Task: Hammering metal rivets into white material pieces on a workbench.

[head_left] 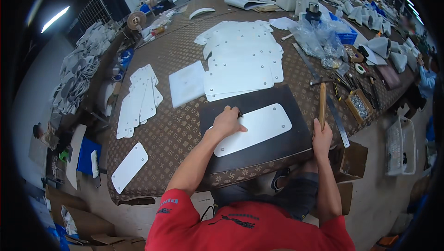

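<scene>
My right hand [322, 136] grips the wooden handle of a hammer [323, 98], its head pointing away from me over the table's right side. My left hand [226, 122] rests at the left part of a white rounded panel [259, 128] with metal snaps near its corners. Its fingers are curled around a small dark thing that I cannot make out, with the thumb over the panel. Beneath the panel lies a dark flat board [296, 135]. Behind it are overlapping stacks of similar white panels [240, 75].
More snapped panels [138, 98] lie to the left, beside a translucent white sheet [187, 83]. A single panel [130, 167] is at the near left. To the right are a long metal ruler [336, 121], a box of small metal parts [358, 105] and plastic bags [319, 38].
</scene>
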`<action>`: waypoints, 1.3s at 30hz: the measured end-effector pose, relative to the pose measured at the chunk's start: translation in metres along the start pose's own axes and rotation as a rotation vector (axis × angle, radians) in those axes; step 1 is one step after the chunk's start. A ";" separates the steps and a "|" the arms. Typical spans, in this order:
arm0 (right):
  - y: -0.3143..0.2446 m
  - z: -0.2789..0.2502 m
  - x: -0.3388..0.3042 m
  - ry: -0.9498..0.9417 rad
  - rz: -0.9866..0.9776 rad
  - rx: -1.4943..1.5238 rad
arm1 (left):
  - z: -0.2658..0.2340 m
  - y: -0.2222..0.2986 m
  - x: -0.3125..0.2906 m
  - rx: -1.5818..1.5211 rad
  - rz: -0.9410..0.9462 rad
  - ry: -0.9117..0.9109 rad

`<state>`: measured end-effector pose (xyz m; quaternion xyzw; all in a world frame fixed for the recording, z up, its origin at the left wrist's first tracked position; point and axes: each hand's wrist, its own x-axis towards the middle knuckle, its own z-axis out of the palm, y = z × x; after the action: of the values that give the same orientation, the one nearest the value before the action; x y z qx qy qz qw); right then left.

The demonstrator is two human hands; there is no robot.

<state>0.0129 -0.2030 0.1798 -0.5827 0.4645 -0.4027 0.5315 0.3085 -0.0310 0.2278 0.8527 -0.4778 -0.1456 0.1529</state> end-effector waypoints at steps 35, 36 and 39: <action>-0.040 0.094 0.006 -0.190 0.031 -0.034 | -0.140 -0.449 -0.110 -0.074 -0.832 0.624; -0.033 0.110 0.016 -0.274 -0.074 -0.062 | -0.138 -0.448 -0.097 -0.107 -0.835 0.638; -0.024 0.184 0.042 -0.414 -0.240 -0.106 | -0.145 -0.490 -0.136 -0.233 -0.857 0.595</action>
<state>0.2035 -0.1982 0.1825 -0.7308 0.2937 -0.3102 0.5325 0.6754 0.3473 0.1780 0.9532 -0.0036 0.0011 0.3024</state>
